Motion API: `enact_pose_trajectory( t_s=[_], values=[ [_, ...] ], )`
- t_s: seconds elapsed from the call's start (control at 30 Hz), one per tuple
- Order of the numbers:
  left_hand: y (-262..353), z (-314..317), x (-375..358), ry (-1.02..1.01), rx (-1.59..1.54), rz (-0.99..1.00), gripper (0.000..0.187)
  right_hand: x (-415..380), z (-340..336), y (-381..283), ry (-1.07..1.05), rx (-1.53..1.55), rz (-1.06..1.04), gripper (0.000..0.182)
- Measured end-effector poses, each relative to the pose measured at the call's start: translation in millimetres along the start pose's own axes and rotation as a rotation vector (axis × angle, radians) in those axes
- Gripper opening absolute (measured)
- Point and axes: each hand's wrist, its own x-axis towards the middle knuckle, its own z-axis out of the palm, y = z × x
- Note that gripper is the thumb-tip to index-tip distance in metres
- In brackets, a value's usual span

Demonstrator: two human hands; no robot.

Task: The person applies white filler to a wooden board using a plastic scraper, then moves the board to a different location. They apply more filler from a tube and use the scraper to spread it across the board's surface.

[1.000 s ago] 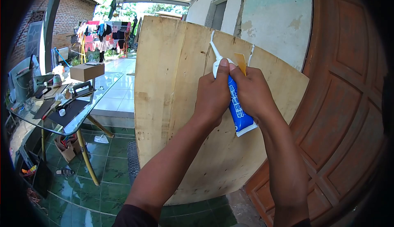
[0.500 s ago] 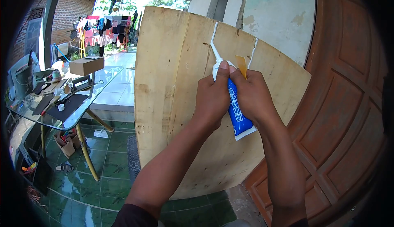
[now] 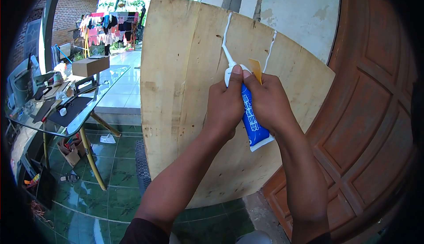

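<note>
A blue and white tube (image 3: 251, 122) with a long white nozzle is squeezed between both my hands against an upright plywood board (image 3: 181, 94). My left hand (image 3: 224, 107) wraps the tube's left side, thumb pressed near its top. My right hand (image 3: 269, 105) grips the right side and also pinches a small yellow scraper (image 3: 255, 69) that sticks up above the fingers. The nozzle tip touches the board at the lower end of a white bead (image 3: 226, 30) running up a crack. A second white bead (image 3: 270, 47) runs up the board to the right.
The board leans against a brown panelled door (image 3: 375, 111) and a peeling wall (image 3: 296, 10). A glass-topped table (image 3: 75, 125) with tools and a cardboard box (image 3: 90, 65) stands at left on green tiles. Laundry hangs in the yard behind.
Both hands and the tube have slid a little down the board, so the left white bead above the nozzle has grown longer. The view has tilted slightly.
</note>
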Motion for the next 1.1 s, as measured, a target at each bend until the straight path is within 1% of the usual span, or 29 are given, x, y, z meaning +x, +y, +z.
enact_pose_trajectory(
  t_s=[0.37, 0.47, 0.77, 0.87, 0.97, 1.1],
  values=[
    [-9.9, -11.6, -3.3, -0.032, 0.013, -0.034, 0.055, -7.6, 5.2, 2.1, -0.012, -0.010, 0.010, 0.048],
    [-10.0, -11.2, -9.0, -0.003, 0.025, -0.040, 0.058, -11.1, 7.5, 4.9, -0.024, 0.007, 0.029, 0.048],
    [-18.3, -16.8, -20.7, 0.009, -0.008, -0.074, 0.055, -18.0, 13.9, 14.6, -0.056, 0.008, 0.062, 0.048],
    [-22.5, -20.2, -24.5, 0.028, 0.015, -0.114, 0.054, -19.1, 17.4, 24.7, -0.054, 0.002, 0.052, 0.047],
    [-32.5, -25.0, -27.6, 0.030, -0.013, -0.103, 0.052, -22.5, 21.0, 30.5, -0.078, 0.030, 0.060, 0.047],
    [-45.0, -30.5, -37.0, 0.057, -0.044, -0.136, 0.053, -29.8, 25.8, 39.8, -0.124, 0.066, 0.070, 0.045]
  ],
)
